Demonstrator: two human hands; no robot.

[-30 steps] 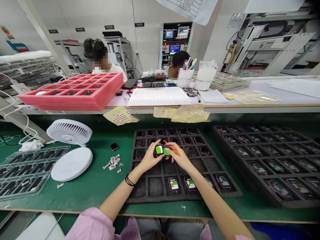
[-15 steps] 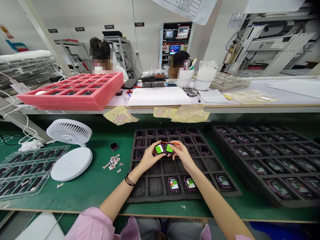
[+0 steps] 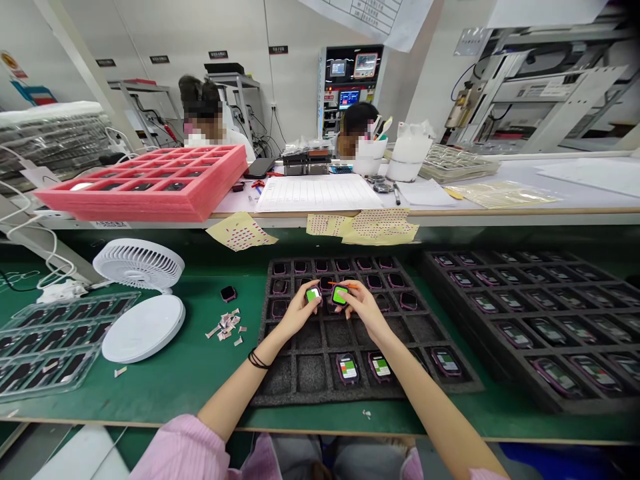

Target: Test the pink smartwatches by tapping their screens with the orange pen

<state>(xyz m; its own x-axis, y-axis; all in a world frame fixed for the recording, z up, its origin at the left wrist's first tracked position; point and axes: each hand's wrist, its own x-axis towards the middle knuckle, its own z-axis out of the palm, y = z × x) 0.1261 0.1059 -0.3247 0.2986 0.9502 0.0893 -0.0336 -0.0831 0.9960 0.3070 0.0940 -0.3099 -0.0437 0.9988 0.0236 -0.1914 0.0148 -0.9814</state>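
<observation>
Both hands are over a black foam tray (image 3: 320,340) of watches. My left hand (image 3: 299,311) grips a watch (image 3: 313,294) whose lit screen is green and white. In my right hand (image 3: 365,308) is another watch (image 3: 340,296) with a mostly green screen, and a fingertip lies on its glass. A thin orange tool (image 3: 344,285) also sticks out of my right hand. The two held watches are slightly apart. Dark-screened watches fill the tray's back rows, while lit watches (image 3: 347,369) sit in its front row.
Right of the tray stands another foam tray (image 3: 530,333) with watches. On the left are a white fan (image 3: 143,327), a clear tray (image 3: 50,347), a loose watch (image 3: 229,293) and small paper scraps (image 3: 227,325). A pink foam tray (image 3: 200,203) rests on the shelf; two people sit beyond.
My left hand has moved its watch slightly left and away from the other watch. A fingertip of my right hand now lies over its watch's screen.
</observation>
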